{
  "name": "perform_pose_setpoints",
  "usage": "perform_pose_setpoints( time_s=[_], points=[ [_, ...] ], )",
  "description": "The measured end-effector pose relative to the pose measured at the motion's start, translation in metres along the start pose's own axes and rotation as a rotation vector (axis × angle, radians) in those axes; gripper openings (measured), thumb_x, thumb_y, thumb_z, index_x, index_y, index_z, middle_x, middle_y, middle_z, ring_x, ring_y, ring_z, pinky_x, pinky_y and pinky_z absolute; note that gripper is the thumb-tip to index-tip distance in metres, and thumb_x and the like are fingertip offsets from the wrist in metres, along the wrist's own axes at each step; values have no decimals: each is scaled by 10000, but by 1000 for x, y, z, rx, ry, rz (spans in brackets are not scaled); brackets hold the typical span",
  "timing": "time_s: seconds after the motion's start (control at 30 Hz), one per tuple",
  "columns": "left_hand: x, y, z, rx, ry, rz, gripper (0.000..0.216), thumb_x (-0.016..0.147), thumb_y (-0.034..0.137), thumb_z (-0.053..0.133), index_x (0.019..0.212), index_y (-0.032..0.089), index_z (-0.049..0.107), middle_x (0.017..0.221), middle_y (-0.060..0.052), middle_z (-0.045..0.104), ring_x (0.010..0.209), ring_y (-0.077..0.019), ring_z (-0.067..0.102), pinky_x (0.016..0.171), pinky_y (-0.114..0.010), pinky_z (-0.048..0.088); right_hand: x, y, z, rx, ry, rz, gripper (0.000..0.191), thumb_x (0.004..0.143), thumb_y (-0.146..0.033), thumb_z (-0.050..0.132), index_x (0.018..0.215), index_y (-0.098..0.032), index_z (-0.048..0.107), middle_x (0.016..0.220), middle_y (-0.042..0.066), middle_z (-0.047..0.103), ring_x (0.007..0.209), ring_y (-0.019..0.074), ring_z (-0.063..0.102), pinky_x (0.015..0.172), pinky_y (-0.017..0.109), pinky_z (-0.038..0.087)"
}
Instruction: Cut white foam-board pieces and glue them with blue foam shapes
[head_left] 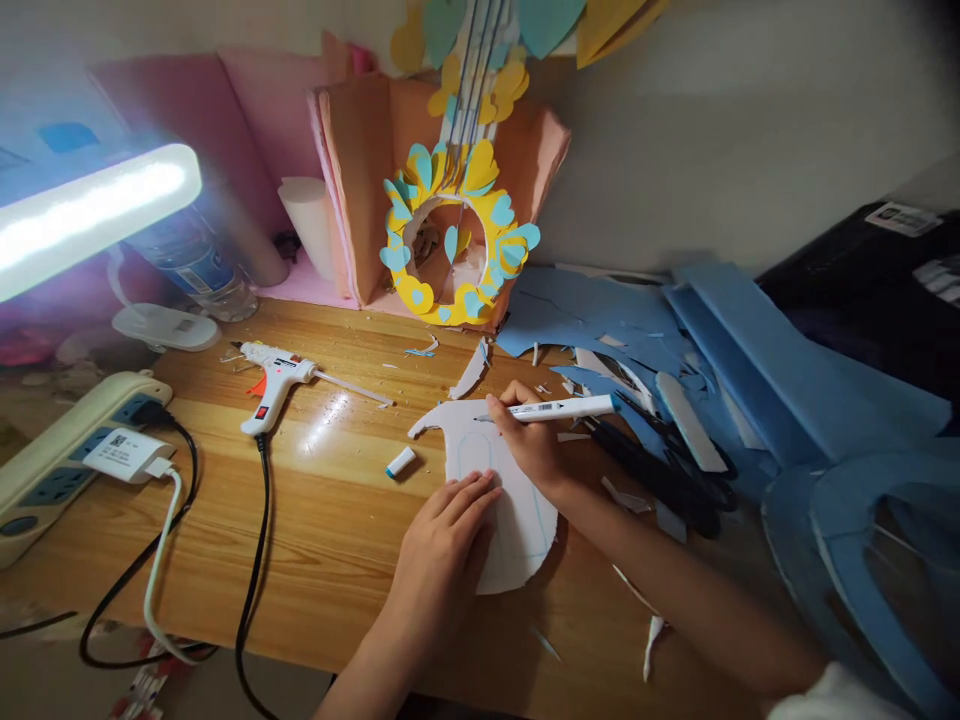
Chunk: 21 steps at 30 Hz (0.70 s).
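The right hand [529, 440] gripped a marker [555, 409] over the white sheet [517, 520]; the left hand [442, 550] lay flat, holding the sheet down. Left of the sheet lay the marker cap [400, 462] and glue gun [274, 380]; right of it, black scissors [660, 475].

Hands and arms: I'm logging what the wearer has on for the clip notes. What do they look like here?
Both hands are bare: no gloves, and no rings or watch that I can make out. The left hand and forearm are uncovered to the frame edge. The right hand and forearm are bare too; a white sleeve shows at the bottom right corner.
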<state>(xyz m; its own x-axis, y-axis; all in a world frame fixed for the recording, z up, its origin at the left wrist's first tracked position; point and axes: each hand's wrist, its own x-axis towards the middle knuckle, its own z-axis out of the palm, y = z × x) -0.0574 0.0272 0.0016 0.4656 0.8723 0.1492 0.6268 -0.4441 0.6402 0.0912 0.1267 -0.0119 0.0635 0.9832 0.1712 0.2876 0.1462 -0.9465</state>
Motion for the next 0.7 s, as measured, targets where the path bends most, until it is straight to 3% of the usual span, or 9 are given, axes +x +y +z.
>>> perform_pose_setpoints(
  time_s=[0.13,0.23,0.37,0.47,0.57,0.63,0.7],
  points=[
    [-2,-1,2,32,38,42,332,905,119,436,1203,208,551,1309,-51,587,1226,-186,513,1020,-392,459,15,-10,-17,71,-50,53,399,839,-494,520,587,-229,362,514,-76,357,460,96,358,457,227,307],
    [-5,-6,-2,115,189,47,331,898,115,434,1191,217,548,1296,-74,587,1195,-194,533,967,-373,488,20,-23,-48,89,-60,60,383,807,-502,572,609,-227,395,494,-93,297,427,84,281,408,219,240],
    [-9,-23,-17,322,477,-138,310,893,222,469,1196,198,529,1208,-118,618,1091,-271,575,881,-457,498,-4,-48,-95,25,-81,144,278,766,-467,638,700,-218,536,513,-83,361,442,82,296,407,212,234],
    [-7,-38,-27,390,468,-339,319,881,326,473,1133,153,566,1094,-145,640,964,-313,610,797,-488,507,-42,-64,-117,-42,-113,255,257,778,-499,600,802,-243,613,555,-52,483,478,107,409,449,219,332],
    [-3,-49,-29,249,399,-452,271,894,355,433,990,175,611,971,-109,645,830,-261,638,721,-415,528,-83,-63,-120,-5,-142,353,356,789,-576,504,889,-280,675,679,15,628,645,184,579,601,295,465],
    [-2,-50,-26,139,420,-433,260,896,382,431,908,204,620,911,-74,653,797,-235,641,706,-380,533,-104,-48,-113,89,-134,406,439,702,-663,502,869,-309,700,657,45,636,586,226,588,514,347,445],
    [-4,-43,-23,46,450,-340,251,880,427,470,876,230,626,870,-44,672,789,-222,643,690,-353,538,-118,-29,-101,228,-188,390,434,528,-695,583,815,-389,697,540,45,594,472,257,567,405,361,373]
  ],
)
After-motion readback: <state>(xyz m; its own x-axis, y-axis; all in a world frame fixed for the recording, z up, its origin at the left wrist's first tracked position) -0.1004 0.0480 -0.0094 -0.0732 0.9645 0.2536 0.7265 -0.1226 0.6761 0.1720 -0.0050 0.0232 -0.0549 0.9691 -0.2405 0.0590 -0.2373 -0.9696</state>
